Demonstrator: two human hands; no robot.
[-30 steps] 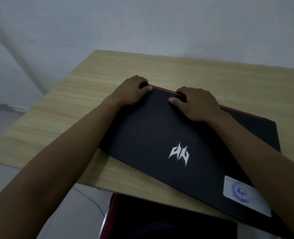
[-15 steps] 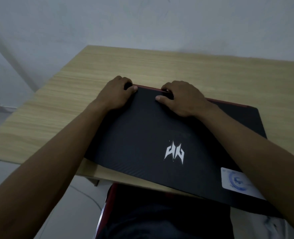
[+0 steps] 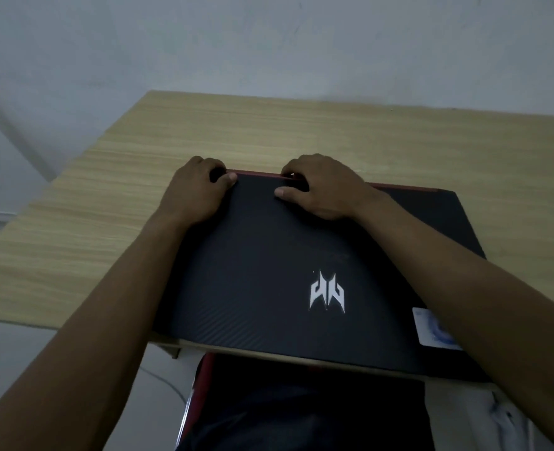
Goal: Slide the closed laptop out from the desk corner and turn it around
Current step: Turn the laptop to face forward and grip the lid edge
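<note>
A closed black laptop (image 3: pixel 269 271) with a white emblem on its lid and a red far edge lies flat on the light wooden desk (image 3: pixel 139 190). Its near edge sits at the desk's front edge. My left hand (image 3: pixel 197 187) grips the far left corner, fingers curled over the red edge and thumb on the lid. My right hand (image 3: pixel 324 187) holds the same far edge a little to the right, fingers hooked over it, thumb flat on the lid. A pale sticker (image 3: pixel 431 330) on the lid's near right is partly hidden by my right forearm.
A grey wall (image 3: pixel 269 43) runs directly behind the desk's far edge. Bare desk surface lies left of and behind the laptop. Below the front edge are a dark seat with red trim (image 3: pixel 200 385) and a thin cable (image 3: pixel 168 382) on the pale floor.
The laptop has slid toward me and swung from a skewed angle to nearly square with the desk's front edge. Both hands kept their hold on its far edge.
</note>
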